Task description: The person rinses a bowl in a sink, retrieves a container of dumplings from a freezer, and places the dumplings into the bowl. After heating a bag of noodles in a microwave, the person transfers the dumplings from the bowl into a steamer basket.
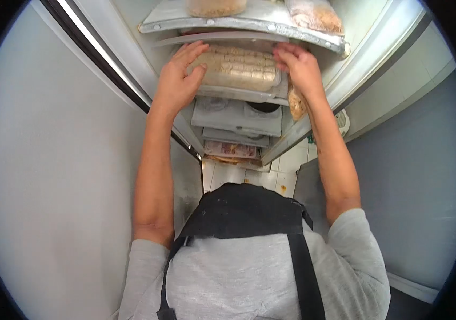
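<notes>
A clear plastic container [238,81] packed with rows of pale, dough-like pieces sits on a shelf inside an upright freezer. Over its far side a translucent lid [228,37] shows, just beneath the shelf above. My left hand [179,77] is at the container's left end, thumb and fingers apart, fingertips over the rim. At the opposite end is my right hand [298,66], its fingers loosely bent and apart near the container's far right corner. Neither palm is wrapped round anything.
A frosted upper shelf [249,24] holds a tub [216,6] and a bagged food item [316,16]. Lower down are a shelf [237,121] with dark-centred containers and a packed tray [232,150]. A bag of brownish food [296,104] hangs beside my right wrist. Freezer sides flank both arms.
</notes>
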Demonstrator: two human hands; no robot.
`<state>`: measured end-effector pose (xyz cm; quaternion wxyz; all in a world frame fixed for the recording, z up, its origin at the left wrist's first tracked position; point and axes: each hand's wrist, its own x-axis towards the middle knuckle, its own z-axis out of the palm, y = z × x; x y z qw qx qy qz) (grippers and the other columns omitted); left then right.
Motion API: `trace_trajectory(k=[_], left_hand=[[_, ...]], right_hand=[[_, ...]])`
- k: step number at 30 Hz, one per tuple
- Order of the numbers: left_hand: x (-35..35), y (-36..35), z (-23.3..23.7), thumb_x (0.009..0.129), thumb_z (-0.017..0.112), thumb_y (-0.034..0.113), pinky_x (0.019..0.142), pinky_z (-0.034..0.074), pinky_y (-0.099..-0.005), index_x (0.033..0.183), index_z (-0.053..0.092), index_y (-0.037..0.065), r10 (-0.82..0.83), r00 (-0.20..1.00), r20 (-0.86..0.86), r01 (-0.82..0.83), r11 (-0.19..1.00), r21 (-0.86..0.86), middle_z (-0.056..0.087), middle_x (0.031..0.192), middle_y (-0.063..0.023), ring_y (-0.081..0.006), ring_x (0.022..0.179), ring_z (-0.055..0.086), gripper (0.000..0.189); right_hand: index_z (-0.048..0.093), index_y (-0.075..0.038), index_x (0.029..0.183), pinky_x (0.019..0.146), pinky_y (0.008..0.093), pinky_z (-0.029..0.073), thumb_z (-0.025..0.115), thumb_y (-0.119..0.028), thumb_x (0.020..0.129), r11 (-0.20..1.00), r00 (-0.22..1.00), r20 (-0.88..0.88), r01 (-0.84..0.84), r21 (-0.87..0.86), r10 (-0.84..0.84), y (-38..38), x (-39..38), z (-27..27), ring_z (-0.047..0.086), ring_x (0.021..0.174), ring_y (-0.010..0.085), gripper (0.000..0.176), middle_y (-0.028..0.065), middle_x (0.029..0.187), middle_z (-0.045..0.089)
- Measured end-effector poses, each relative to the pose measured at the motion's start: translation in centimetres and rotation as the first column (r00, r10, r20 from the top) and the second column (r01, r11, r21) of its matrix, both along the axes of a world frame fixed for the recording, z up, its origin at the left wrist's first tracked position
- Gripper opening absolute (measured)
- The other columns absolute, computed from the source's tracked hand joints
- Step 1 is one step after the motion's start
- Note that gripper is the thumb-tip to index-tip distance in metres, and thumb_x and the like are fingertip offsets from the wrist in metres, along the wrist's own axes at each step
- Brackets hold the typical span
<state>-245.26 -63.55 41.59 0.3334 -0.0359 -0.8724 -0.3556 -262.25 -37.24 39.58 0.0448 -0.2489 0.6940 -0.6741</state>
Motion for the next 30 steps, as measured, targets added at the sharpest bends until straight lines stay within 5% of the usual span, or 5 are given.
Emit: trace_trajectory(k=[8,16,20,22,30], left_hand=[[-3.9,2.0,-0.4,0.094,0.057,0.021,0.106,0.048,-0.0448,0.130,0.067,-0.001,0.106,0.926,0.363,-0.032,0.978,-0.206,0.068,0.126,-0.0288,-0.0434,0.121,0.064,0.044],[-11.9,0.7,-1.8,0.090,0.056,0.027,0.091,0.052,-0.0515,0.100,0.073,-0.003,0.213,0.791,0.573,0.120,0.865,-0.487,0.071,0.107,-0.0309,-0.0456,0.102,0.068,0.036],[-12.5,0.5,-0.6,0.089,0.058,0.031,0.087,0.053,-0.0509,0.098,0.073,-0.003,0.217,0.731,0.647,0.189,0.847,-0.497,0.072,0.107,-0.0295,-0.0431,0.096,0.069,0.038],[-11.8,2.3,0.7,0.089,0.061,0.036,0.084,0.053,-0.0484,0.100,0.075,-0.004,0.202,0.594,0.778,-0.161,0.978,-0.131,0.073,0.107,-0.0275,-0.0404,0.092,0.069,0.043],[-12.2,2.1,-1.0,0.084,0.062,0.037,0.092,0.052,-0.0447,0.106,0.076,-0.004,0.272,0.671,0.690,-0.117,0.957,-0.264,0.072,0.112,-0.0268,-0.0393,0.106,0.069,0.048]], right_hand=[[0.072,0.006,0.118,0.093,0.0389,0.053,0.065,-0.026,0.093,0.906,0.977,-0.192,0.161,0.391,-0.091,0.0,0.4,-0.6,0.073,0.105,0.0306,0.041,0.0244,0.109,0.075],[0.072,0.003,0.110,0.096,0.0501,0.051,0.057,-0.022,0.095,0.889,0.820,-0.494,0.422,0.179,-0.290,-3.6,0.7,-4.1,0.067,0.105,0.0476,0.033,0.0277,0.105,0.072],[0.073,-0.003,0.112,0.104,0.0521,0.045,0.055,-0.016,0.095,0.858,0.727,-0.629,0.481,0.181,-0.276,-4.0,1.0,-4.5,0.063,0.110,0.0426,0.028,0.0250,0.111,0.071],[0.073,-0.003,0.112,0.104,0.0514,0.044,0.055,-0.014,0.094,0.853,0.717,-0.641,0.488,0.183,-0.273,-4.1,0.9,-4.6,0.064,0.110,0.0417,0.028,0.0239,0.110,0.072],[0.073,-0.003,0.113,0.102,0.0512,0.046,0.055,-0.011,0.092,0.839,0.706,-0.656,0.505,0.204,-0.266,-4.1,1.1,-4.4,0.064,0.108,0.0431,0.029,0.0246,0.111,0.071]])
